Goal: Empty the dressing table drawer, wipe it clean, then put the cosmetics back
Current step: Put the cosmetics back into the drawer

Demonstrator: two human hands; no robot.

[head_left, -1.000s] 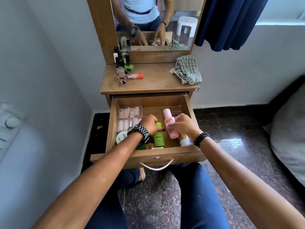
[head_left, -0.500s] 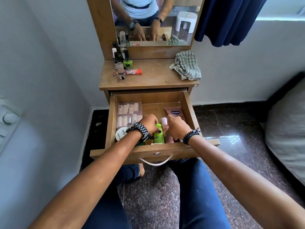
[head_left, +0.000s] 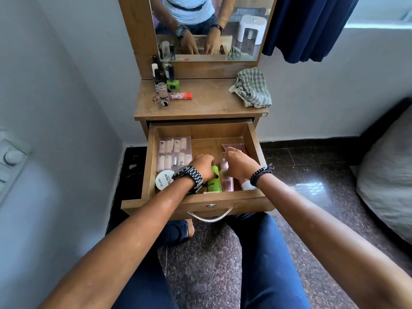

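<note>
Open wooden drawer (head_left: 151, 157), frame centre, pulled out over the person's knees. Contents: clear plastic pack of small beige tubes (head_left: 175, 152), upper left; round white tin (head_left: 165, 179) lettered "zudio" and "NAIL POLISH", lower left; green bottle (head_left: 215, 180) and pink bottle (head_left: 226, 178) side by side at centre front.

Left hand (head_left: 201, 166), wristwatch on wrist, fingers curled round the green bottle's top. Right hand (head_left: 239, 163), beaded bracelet on wrist, fingers bent down over the pink bottle; grip cannot be told.

Tabletop above: cluster of nail-polish bottles (head_left: 165, 82), upper left; red-capped tube (head_left: 180, 96); crumpled checked cloth (head_left: 250, 88), upper right. Mirror (head_left: 207, 27) behind.
</note>
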